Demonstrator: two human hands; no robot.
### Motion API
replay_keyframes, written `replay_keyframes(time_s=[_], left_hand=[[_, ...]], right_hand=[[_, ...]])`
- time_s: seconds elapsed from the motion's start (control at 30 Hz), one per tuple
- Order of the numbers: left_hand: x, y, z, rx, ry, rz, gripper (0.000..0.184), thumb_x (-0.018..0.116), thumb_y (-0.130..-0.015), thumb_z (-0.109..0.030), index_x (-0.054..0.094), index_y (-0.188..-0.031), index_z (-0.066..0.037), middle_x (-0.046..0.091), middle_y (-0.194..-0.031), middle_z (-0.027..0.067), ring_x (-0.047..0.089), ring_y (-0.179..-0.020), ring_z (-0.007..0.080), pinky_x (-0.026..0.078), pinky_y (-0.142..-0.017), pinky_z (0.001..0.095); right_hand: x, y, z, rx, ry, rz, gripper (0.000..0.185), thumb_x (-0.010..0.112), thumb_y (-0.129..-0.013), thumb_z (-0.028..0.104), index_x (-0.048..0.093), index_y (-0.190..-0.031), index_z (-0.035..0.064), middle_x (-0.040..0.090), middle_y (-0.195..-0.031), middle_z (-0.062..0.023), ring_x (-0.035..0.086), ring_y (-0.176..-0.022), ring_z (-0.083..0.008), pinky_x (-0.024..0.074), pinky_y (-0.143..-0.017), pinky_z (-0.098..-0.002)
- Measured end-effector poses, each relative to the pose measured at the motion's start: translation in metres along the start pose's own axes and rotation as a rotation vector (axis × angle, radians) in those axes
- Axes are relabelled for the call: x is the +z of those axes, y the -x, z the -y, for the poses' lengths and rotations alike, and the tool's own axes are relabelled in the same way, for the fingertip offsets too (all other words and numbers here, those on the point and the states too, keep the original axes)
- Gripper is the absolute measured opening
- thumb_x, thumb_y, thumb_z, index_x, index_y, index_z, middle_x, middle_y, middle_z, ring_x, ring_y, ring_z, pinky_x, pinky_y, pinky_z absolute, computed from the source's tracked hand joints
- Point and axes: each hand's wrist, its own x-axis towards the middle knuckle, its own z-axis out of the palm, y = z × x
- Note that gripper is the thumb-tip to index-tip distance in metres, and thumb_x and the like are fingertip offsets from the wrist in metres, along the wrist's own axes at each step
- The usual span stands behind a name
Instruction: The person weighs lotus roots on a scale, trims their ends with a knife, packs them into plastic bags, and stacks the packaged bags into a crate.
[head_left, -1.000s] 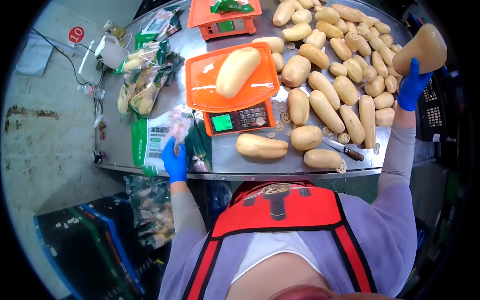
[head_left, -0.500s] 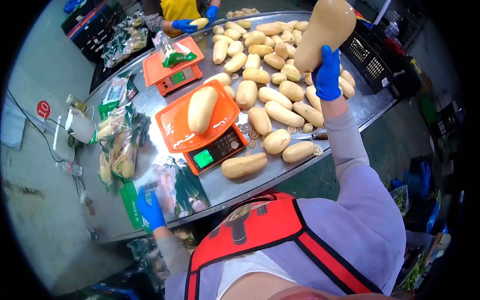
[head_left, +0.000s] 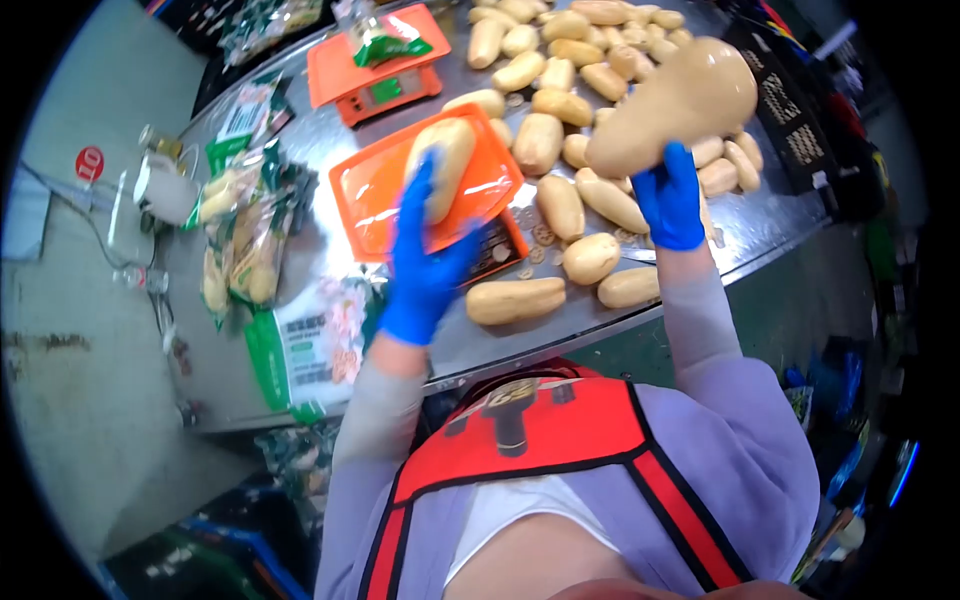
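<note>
My right hand [head_left: 672,200], in a blue glove, grips a large pale lotus root [head_left: 680,105] by its lower side, raised above the pile. My left hand [head_left: 425,260], also gloved in blue, has its fingers spread over the near orange scale [head_left: 362,205]. Its fingertips overlap another lotus root [head_left: 455,150] lying on the scale's pan; whether they touch cannot be made out. The scale's display is mostly hidden behind that hand. A printed plastic bag [head_left: 315,345] lies flat at the table's front left.
Many lotus roots [head_left: 540,140] cover the table's back and right. A second orange scale [head_left: 335,75] holds a bag. Filled bags [head_left: 245,240] lie left, near a white jug [head_left: 165,190]. A black crate [head_left: 790,120] stands right.
My left hand has moved from the printed bag up over the near scale, its fingers spreading. My right hand still holds the large lotus root. The camera view has shifted.
</note>
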Motion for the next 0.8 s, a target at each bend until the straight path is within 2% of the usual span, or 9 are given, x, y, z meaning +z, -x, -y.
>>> replay_keyframes(time_s=[0.13, 0.3, 0.4, 0.43, 0.47, 0.57, 0.67, 0.7, 0.8], left_hand=[[0.076, -0.027, -0.036, -0.042, 0.275, 0.274, 0.089, 0.074, -0.069, -0.021, 0.022, -0.137, 0.0, 0.032, -0.138, 0.0182, 0.034, -0.127, 0.0287, 0.028, -0.104, 0.0361], [0.131, 0.034, 0.012, -0.267, 0.253, 0.631, 0.083, 0.072, -0.071, -0.018, 0.024, -0.138, -0.006, 0.028, -0.141, 0.016, 0.036, -0.124, 0.0337, 0.029, -0.103, 0.0406], [0.122, 0.046, 0.005, 0.021, -0.284, 0.695, 0.084, 0.071, -0.071, -0.028, 0.023, -0.139, -0.011, 0.032, -0.138, 0.0166, 0.04, -0.118, 0.0377, 0.032, -0.1, 0.0425], [0.122, 0.045, -0.001, 0.04, -0.254, 0.592, 0.062, 0.07, -0.07, -0.034, 0.049, -0.123, -0.01, 0.04, -0.133, 0.0157, 0.044, -0.113, 0.0375, 0.033, -0.097, 0.0452], [0.119, 0.044, -0.004, 0.037, -0.25, 0.595, 0.062, 0.07, -0.07, -0.034, 0.049, -0.123, -0.01, 0.04, -0.133, 0.0157, 0.044, -0.113, 0.0375, 0.033, -0.097, 0.0452], [0.115, 0.037, -0.003, 0.196, -0.259, 0.504, 0.026, 0.065, -0.074, -0.03, 0.062, -0.061, -0.007, 0.048, -0.128, 0.0084, 0.047, -0.11, 0.0332, 0.034, -0.094, 0.0477], [0.109, 0.032, -0.012, 0.241, -0.263, 0.495, 0.018, 0.065, -0.073, -0.027, 0.064, -0.069, -0.009, 0.047, -0.128, 0.0076, 0.046, -0.112, 0.0331, 0.033, -0.096, 0.0479], [0.108, 0.034, -0.012, 0.345, -0.38, 0.587, 0.03, 0.067, -0.069, -0.025, 0.063, -0.098, -0.015, 0.042, -0.133, 0.0085, 0.042, -0.117, 0.0335, 0.03, -0.098, 0.0486], [0.101, 0.034, -0.021, 0.208, -0.341, 0.712, 0.064, 0.068, -0.068, -0.025, 0.045, -0.127, -0.021, 0.034, -0.138, 0.0097, 0.035, -0.123, 0.0337, 0.028, -0.101, 0.0489]], right_hand=[[0.05, 0.048, -0.01, 0.201, 0.217, -0.179, 0.046, 0.036, -0.096, 0.031, 0.028, -0.134, 0.0057, 0.041, -0.128, -0.0088, 0.044, -0.116, -0.0223, 0.0369, -0.098, -0.0344], [0.009, 0.062, 0.003, -0.098, 1.175, 0.084, 0.048, 0.046, -0.093, 0.029, 0.032, -0.132, 0.0039, 0.046, -0.125, -0.0107, 0.05, -0.11, -0.0221, 0.043, -0.092, -0.0332], [0.024, 0.056, 0.039, -0.134, 0.531, -0.005, 0.059, 0.058, -0.085, 0.028, 0.032, -0.131, 0.0018, 0.046, -0.124, -0.0128, 0.05, -0.11, -0.0232, 0.0434, -0.092, -0.0349], [0.013, 0.055, 0.044, -0.184, 0.521, -0.055, 0.059, 0.06, -0.082, 0.023, 0.033, -0.13, 0.0012, 0.047, -0.122, -0.0126, 0.051, -0.108, -0.0226, 0.044, -0.09, -0.0343], [-0.02, 0.053, 0.048, -0.295, 0.811, -0.13, 0.055, 0.061, -0.08, 0.012, 0.036, -0.128, 0.0008, 0.049, -0.118, -0.0113, 0.052, -0.105, -0.0206, 0.0453, -0.087, -0.0321], [-0.037, 0.046, 0.052, -0.213, 0.69, -0.198, 0.058, 0.063, -0.079, 0.011, 0.035, -0.129, 0.0013, 0.049, -0.121, -0.011, 0.049, -0.111, -0.023, 0.041, -0.095, -0.0352], [-0.048, 0.042, 0.033, -0.182, 0.637, -0.342, 0.054, 0.06, -0.08, 0.01, 0.036, -0.128, -0.0003, 0.047, -0.119, -0.0097, 0.048, -0.108, -0.0193, 0.0412, -0.091, -0.0316], [-0.052, 0.039, 0.03, -0.182, 0.651, -0.331, 0.055, 0.061, -0.08, 0.011, 0.037, -0.128, -0.0004, 0.047, -0.119, -0.0099, 0.048, -0.107, -0.0193, 0.0406, -0.092, -0.0312], [-0.054, 0.033, 0.013, -0.065, 0.442, -0.448, 0.054, 0.061, -0.08, 0.01, 0.037, -0.127, -0.0007, 0.048, -0.117, -0.0098, 0.049, -0.106, -0.0189, 0.0406, -0.091, -0.0306]])
